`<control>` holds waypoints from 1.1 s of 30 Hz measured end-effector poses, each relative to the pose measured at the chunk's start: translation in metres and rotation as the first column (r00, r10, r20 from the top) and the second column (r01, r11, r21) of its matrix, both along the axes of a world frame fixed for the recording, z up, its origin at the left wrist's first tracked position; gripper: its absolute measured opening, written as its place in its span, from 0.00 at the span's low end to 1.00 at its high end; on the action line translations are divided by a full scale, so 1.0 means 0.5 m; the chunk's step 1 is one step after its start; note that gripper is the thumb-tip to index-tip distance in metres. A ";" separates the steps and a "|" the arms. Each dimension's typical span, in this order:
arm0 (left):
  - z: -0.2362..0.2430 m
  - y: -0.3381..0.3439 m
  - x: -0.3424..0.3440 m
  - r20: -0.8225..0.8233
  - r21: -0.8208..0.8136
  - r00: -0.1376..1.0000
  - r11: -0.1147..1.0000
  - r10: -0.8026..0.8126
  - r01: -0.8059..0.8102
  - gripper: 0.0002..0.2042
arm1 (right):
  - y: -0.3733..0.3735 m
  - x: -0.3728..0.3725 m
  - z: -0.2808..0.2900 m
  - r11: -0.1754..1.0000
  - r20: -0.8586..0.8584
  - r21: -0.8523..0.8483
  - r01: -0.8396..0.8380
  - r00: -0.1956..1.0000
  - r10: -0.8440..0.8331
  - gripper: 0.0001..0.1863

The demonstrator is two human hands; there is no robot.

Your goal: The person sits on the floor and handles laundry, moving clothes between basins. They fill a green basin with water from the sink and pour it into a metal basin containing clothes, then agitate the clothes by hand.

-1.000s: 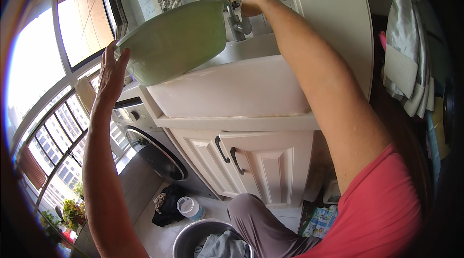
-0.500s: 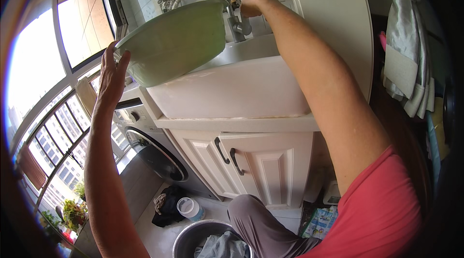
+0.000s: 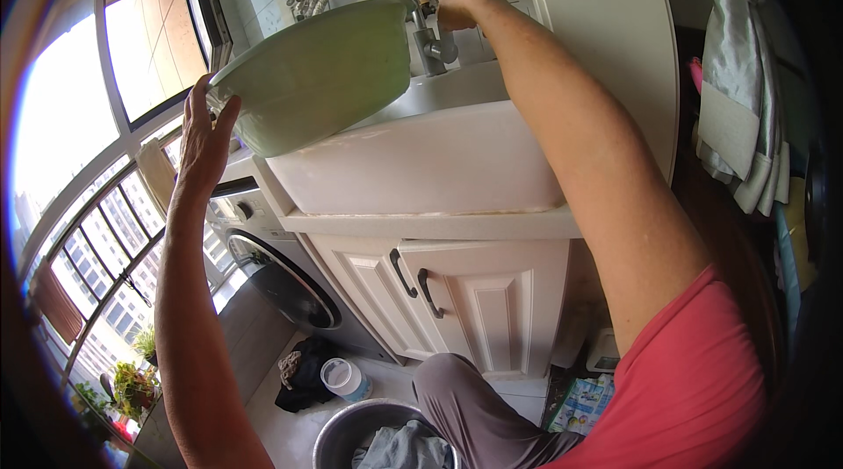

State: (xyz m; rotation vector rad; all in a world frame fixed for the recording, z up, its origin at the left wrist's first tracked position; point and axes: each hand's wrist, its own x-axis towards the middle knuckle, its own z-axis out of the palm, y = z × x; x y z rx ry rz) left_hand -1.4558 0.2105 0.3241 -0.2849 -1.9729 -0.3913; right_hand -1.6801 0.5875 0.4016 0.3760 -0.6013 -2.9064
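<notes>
From the head view we see our left hand (image 3: pixel 204 137) gripping the rim of a pale green basin (image 3: pixel 320 74), tilted over the white sink (image 3: pixel 421 162), our right hand (image 3: pixel 457 8) closed on the metal tap (image 3: pixel 413 3), washing machine (image 3: pixel 281 271) below left

I can't see inside the pale green plastic basin (image 3: pixel 320 74); only its underside and rim face me. Its far rim hides the base of the chrome tap (image 3: pixel 420 12). My right hand (image 3: pixel 464 9) curls behind the tap, so I cannot tell its grip. The grey metal tub (image 3: pixel 364 443) on the floor is cut off by the lower edge.
</notes>
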 end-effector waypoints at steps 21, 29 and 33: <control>-0.005 -0.012 0.005 -0.031 -0.091 0.997 0.993 0.073 -0.075 0.37 | -0.025 0.051 -0.006 0.990 -0.007 -0.129 -0.053 0.999 0.052 0.28; -0.010 -0.018 0.001 -0.050 -0.131 0.996 0.988 0.071 -0.077 0.38 | -0.020 0.046 -0.007 0.983 0.011 -0.179 -0.049 0.999 0.051 0.28; -0.011 -0.020 -0.002 -0.075 -0.137 0.995 0.988 0.064 -0.074 0.38 | -0.014 0.026 -0.003 0.973 0.017 -0.224 -0.046 0.999 0.051 0.28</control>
